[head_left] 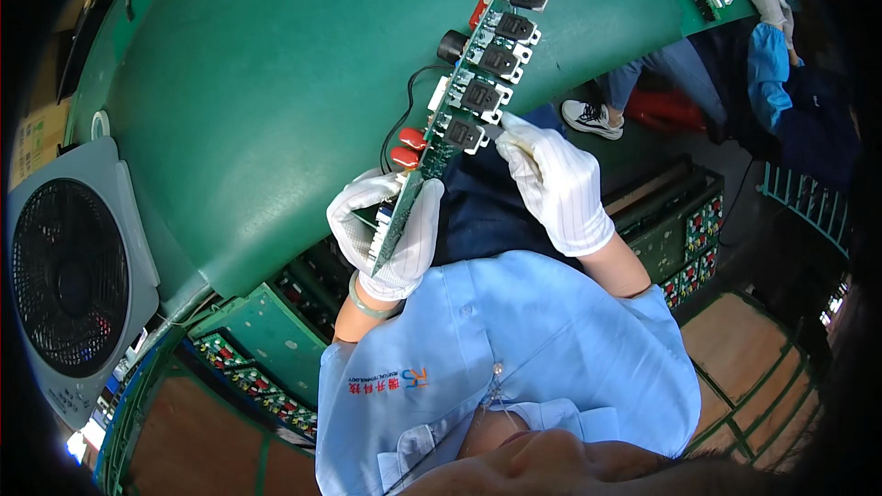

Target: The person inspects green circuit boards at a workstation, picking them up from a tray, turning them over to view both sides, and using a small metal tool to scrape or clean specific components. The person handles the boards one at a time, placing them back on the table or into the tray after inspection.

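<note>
Circuit board (pixel 464 96) between gloved hands (pixel 390 230)

Single view, head-worn fisheye, looking steeply down past the wearer's chin and blue shirt (pixel 514 358). Close range on the gloved hands at centre frame; green bench (pixel 276 83) curves across the top, rims bent and dark
</note>
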The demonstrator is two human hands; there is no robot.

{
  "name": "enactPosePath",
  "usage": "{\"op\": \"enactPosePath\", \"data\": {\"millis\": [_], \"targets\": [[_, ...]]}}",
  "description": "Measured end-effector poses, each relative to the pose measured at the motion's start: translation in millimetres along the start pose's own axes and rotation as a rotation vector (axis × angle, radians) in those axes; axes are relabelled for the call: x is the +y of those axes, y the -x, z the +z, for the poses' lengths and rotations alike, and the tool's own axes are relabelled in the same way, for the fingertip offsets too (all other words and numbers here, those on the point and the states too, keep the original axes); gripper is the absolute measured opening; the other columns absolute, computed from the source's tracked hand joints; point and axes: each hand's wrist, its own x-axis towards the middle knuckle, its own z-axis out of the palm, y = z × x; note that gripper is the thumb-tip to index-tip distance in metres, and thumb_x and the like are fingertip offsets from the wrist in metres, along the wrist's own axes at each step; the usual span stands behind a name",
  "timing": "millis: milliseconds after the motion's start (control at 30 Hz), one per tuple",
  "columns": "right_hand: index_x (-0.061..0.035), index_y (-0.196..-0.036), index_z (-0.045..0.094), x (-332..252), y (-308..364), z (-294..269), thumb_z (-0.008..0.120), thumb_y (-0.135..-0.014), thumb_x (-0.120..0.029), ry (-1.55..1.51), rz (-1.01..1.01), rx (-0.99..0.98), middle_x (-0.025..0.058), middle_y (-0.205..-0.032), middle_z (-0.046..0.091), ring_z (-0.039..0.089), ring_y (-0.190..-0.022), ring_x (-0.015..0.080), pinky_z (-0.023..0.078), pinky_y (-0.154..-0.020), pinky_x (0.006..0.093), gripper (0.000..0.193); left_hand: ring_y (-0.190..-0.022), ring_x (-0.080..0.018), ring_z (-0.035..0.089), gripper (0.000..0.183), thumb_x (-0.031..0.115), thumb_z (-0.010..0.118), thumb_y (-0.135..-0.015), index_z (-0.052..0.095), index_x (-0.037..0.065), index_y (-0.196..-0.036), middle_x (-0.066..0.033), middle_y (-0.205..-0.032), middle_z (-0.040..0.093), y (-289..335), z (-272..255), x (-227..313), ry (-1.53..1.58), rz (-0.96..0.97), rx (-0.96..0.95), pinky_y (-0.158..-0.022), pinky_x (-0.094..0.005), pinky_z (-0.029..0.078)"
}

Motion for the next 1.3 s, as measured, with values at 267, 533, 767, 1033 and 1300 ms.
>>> {"op": "enactPosePath", "data": {"millis": [267,533,767,1033,1300], "targets": [[-0.0047,-0.11,0.071,0.3,1.5,0.7,0.076,-0.086,-0.007,0.03,-0.011,-0.02,0.0083,-0.081,0.068,0.067,-0.065,0.0245,0.052,-0.057,0.0336,0.025,-0.091,-0.0209,0.069,0.058,-0.008,0.09,-0.072,0.05,0.004,-0.113,-0.011,-0.103,0.064,0.0,0.1,0.8,0.012,-0.006,-0.006,-0.087,-0.0346,0.054],[-0.0038,-0.11,0.07,0.2,1.3,1.0,0.076,-0.087,-0.008,0.037,-0.041,-0.007,0.0087,-0.081,0.068,0.067,-0.065,0.0244,0.052,-0.057,0.033,0.024,-0.09,-0.0213,0.069,0.059,-0.009,0.09,-0.072,0.049,0.004,-0.113,-0.0114,-0.102,0.064,0.6,-0.7,0.4,-0.011,0.003,-0.009,-0.085,-0.0352,0.055],[-0.0025,-0.112,0.071,0.4,3.0,1.4,0.075,-0.086,-0.007,0.045,-0.025,-0.039,0.0094,-0.081,0.067,0.066,-0.065,0.0248,0.052,-0.058,0.0341,0.027,-0.089,-0.0212,0.069,0.058,-0.008,0.09,-0.072,0.049,0.004,-0.113,-0.0112,-0.101,0.064,0.2,0.0,-0.5,0.001,0.005,0.001,-0.084,-0.0351,0.055],[-0.0016,-0.118,0.072,-1.2,3.3,-1.5,0.079,-0.086,-0.001,0.041,0.016,-0.07,0.0134,-0.091,0.073,0.07,-0.069,0.0277,0.056,-0.063,0.0345,0.033,-0.088,-0.0209,0.069,0.058,-0.007,0.09,-0.073,0.049,0.004,-0.113,-0.0111,-0.101,0.064,0.5,0.1,-0.3,-0.015,0.009,0.0,-0.083,-0.0347,0.055],[-0.0013,-0.117,0.072,-3.4,3.7,-3.5,0.078,-0.086,-0.001,0.026,0.029,-0.089,0.0131,-0.089,0.073,0.071,-0.07,0.0277,0.055,-0.062,0.035,0.031,-0.089,-0.0205,0.069,0.057,-0.007,0.09,-0.073,0.05,0.005,-0.112,-0.0106,-0.101,0.064,0.1,0.7,-1.4,-0.01,0.021,0.001,-0.082,-0.0345,0.055]]}}
